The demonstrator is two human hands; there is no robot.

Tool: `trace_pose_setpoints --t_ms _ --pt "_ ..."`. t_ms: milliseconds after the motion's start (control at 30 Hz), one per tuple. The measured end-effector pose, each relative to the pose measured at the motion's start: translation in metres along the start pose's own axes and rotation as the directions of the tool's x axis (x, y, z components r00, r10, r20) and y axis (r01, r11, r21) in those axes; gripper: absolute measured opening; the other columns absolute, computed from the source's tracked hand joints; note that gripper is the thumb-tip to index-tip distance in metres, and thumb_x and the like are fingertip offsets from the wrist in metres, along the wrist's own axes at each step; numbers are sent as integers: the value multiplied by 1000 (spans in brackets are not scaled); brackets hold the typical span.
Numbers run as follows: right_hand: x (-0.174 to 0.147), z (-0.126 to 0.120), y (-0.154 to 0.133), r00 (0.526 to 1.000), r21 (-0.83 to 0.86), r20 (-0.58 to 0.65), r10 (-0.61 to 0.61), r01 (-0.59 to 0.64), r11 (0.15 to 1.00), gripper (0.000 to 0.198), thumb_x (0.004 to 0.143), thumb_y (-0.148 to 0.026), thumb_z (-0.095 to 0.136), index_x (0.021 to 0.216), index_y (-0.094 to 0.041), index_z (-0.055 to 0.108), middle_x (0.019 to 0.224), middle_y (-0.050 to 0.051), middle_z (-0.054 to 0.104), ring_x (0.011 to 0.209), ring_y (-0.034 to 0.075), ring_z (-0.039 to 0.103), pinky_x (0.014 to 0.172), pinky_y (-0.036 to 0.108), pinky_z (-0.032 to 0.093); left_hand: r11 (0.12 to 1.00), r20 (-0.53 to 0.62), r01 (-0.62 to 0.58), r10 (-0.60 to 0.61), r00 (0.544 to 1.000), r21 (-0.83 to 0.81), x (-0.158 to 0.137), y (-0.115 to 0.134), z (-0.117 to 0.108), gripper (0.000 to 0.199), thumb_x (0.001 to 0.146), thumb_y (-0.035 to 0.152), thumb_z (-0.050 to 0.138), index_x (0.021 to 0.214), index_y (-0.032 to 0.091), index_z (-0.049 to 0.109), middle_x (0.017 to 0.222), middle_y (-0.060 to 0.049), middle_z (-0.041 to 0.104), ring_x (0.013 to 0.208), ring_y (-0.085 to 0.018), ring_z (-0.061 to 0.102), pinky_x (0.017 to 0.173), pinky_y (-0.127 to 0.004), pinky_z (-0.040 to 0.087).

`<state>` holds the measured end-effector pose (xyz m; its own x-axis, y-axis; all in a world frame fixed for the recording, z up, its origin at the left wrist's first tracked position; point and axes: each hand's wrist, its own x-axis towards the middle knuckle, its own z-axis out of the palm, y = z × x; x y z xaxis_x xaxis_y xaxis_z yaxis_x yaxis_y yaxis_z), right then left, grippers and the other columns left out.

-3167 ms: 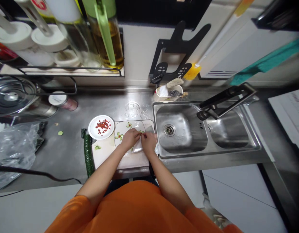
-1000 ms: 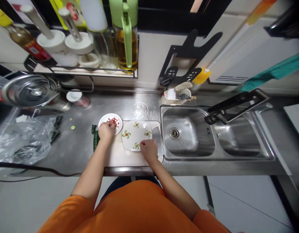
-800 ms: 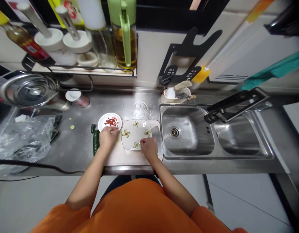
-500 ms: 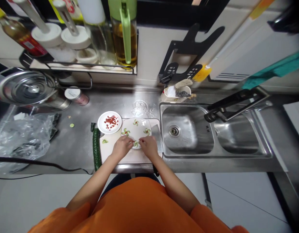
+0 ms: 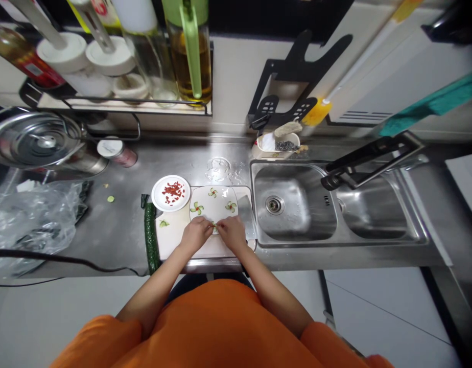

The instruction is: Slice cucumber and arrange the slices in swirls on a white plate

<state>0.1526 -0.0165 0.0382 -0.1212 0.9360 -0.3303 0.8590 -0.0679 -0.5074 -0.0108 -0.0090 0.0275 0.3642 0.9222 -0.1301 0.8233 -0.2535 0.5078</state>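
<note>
My left hand [image 5: 196,235] and my right hand [image 5: 232,234] meet over the near edge of a square white plate [image 5: 211,209]. Fingertips of both are pinched close together above a green cucumber pinwheel there; whatever they hold is too small to make out. Three more pinwheels of green slices with red centres lie on the plate's other sides. Under it is a pale cutting board [image 5: 170,240]. To the left, small red pieces fill the middle of a round white plate [image 5: 155,194]. A cut cucumber [image 5: 150,237] lies beside the board. Right of the square plate rests a broad cleaver blade [image 5: 246,217].
A double steel sink [image 5: 297,204] with a black faucet [image 5: 358,158] is on the right. Plastic bags [image 5: 37,214], a can [image 5: 117,152] and a lidded pot [image 5: 40,140] stand left. Above hangs a rack [image 5: 132,105] of bottles and jars. A cucumber end [image 5: 111,199] lies on the counter.
My hands have drawn closer together, and their fingertips now meet over the near pinwheel. The view has shifted slightly; the plates and cucumber have stayed put.
</note>
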Motion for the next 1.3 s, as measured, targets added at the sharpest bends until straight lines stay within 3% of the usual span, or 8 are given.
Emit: trace_pose_setpoints --t_ms 467,1300 --pt "1 4 -4 999 -78 47 19 -16 997 23 89 -33 48 86 -24 69 93 4 64 99 22 44 68 29 27 999 42 -2 4 999 -39 1 -4 3 15 82 24 54 83 19 69 79 -5 59 83 -18 54 72 -27 43" --pt "0 0 -5 999 -82 39 22 -18 996 22 88 -32 48 88 -24 69 94 4 64 99 22 44 71 29 29 992 -27 -28 25 999 -123 -3 -4 1 15 81 23 56 86 19 70 78 -5 59 80 -17 56 71 -27 45"
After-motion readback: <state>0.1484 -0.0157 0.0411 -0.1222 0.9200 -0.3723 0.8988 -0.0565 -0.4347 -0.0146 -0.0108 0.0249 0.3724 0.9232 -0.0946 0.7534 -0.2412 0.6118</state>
